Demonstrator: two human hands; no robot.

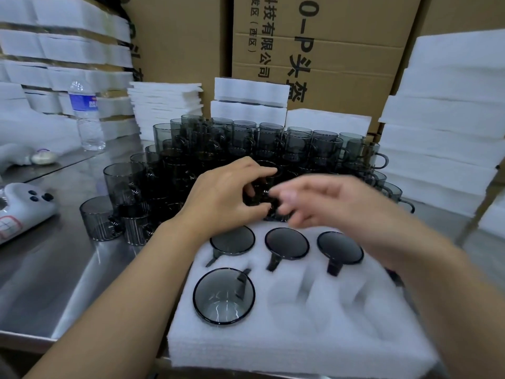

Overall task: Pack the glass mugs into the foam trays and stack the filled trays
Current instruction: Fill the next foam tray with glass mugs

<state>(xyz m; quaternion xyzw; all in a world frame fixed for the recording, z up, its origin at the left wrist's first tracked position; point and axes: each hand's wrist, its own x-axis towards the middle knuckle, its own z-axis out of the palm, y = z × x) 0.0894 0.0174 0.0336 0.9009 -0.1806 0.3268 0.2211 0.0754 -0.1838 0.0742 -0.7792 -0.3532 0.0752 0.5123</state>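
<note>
Mug point(262, 187) gripped by left hand point(224, 195), frame centre; right hand point(322, 201) blurred, grip cannot be told. Foam tray point(341, 337): 4 filled, 2 empty; lower-centre pocket judged next.

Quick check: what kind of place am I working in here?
Probably a packing station in a warehouse or factory: stacked cardboard cartons behind, piles of white foam trays, and dozens of dark glass mugs on a steel table.

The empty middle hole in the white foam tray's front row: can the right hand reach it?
Probably yes. The right hand hovers by the far edge of the white foam tray, and the empty middle hole lies open, with nothing over it.
</note>
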